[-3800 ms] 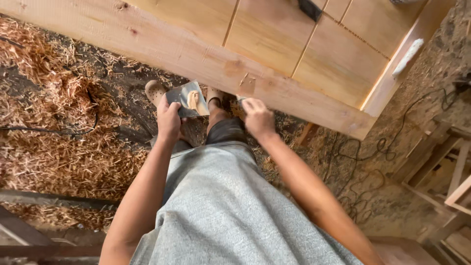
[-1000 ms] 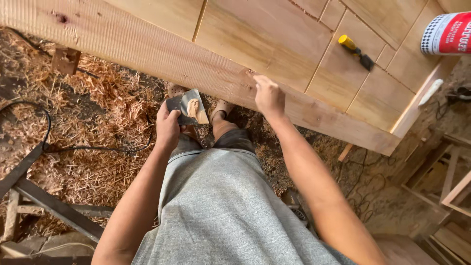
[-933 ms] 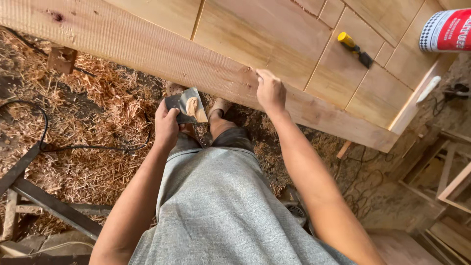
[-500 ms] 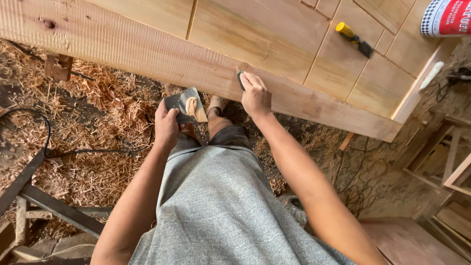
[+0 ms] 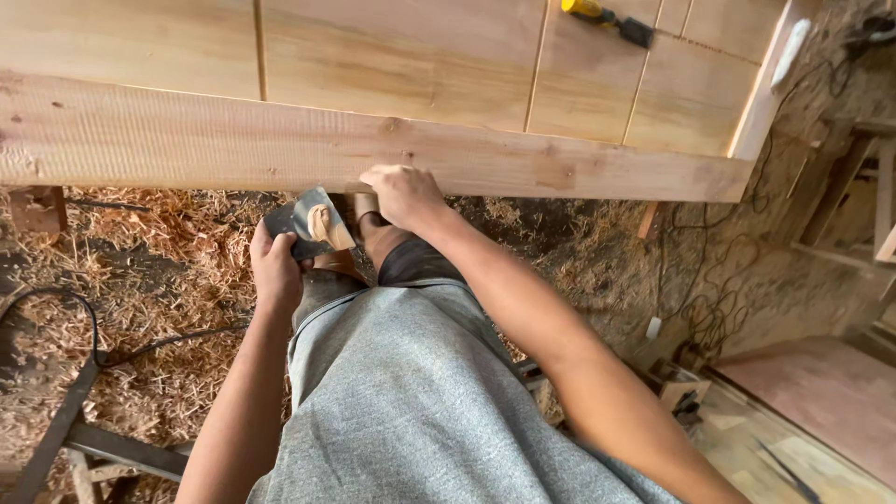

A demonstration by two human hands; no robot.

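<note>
Wood rail (image 5: pixel 280 145): running left-right along the door's near edge.
Right hand (image 5: pixel 403 194): fingers curled, pressing on the rail; nearer hand.
Left hand (image 5: pixel 276 271): gripping putty blade (image 5: pixel 313 224), just below the rail.

left arm: reached forward and down, elbow slightly bent, forearm bare
left hand (image 5: pixel 276 269): closed in a grip, fingers curled, thumb on top
right arm: stretched further forward, nearly straight
right hand (image 5: pixel 403 194): knuckles up, fingers bent and pressed down at the fingertips
</note>
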